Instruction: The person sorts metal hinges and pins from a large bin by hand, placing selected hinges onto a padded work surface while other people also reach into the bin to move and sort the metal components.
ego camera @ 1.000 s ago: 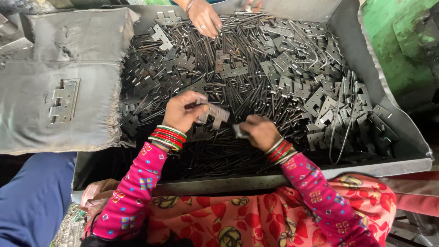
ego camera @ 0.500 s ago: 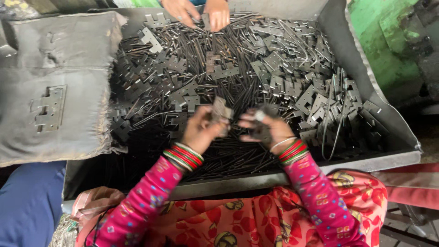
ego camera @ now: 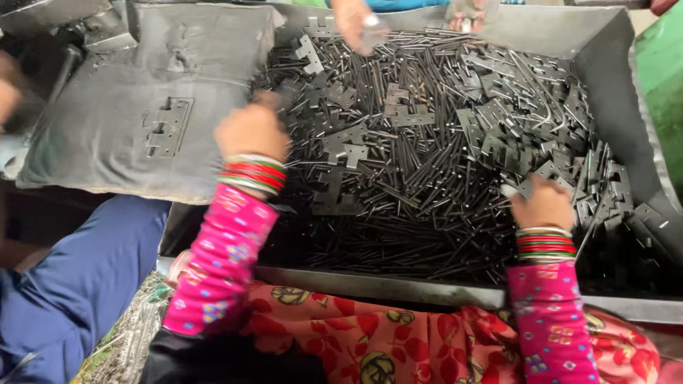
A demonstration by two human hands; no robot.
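Note:
A big metal tray (ego camera: 398, 286) holds a heap of dark metal pins (ego camera: 427, 178) and flat hinge leaves (ego camera: 341, 146). My left hand (ego camera: 252, 129) hovers over the heap's left edge, next to a grey padded sack (ego camera: 99, 153). I see only its back, blurred, so its fingers are hidden. On the sack lies a joined hinge (ego camera: 167, 126). My right hand (ego camera: 544, 204) rests on the right side of the heap, fingers curled down among the hinge leaves. Its grip is hidden. Both wrists wear red and silver bangles over pink sleeves.
Another person's hands (ego camera: 356, 25) work at the tray's far edge. Someone in blue trousers (ego camera: 78, 284) sits at my left, and a blurred hand (ego camera: 7, 96) shows at the left border. The tray's slanted right wall (ego camera: 626, 92) meets a green surface (ego camera: 665, 78).
My hands were together at the heap's middle, left with a hinge leaf, right with a pin. They have parted: left swung toward the sack, right went to the heap's right.

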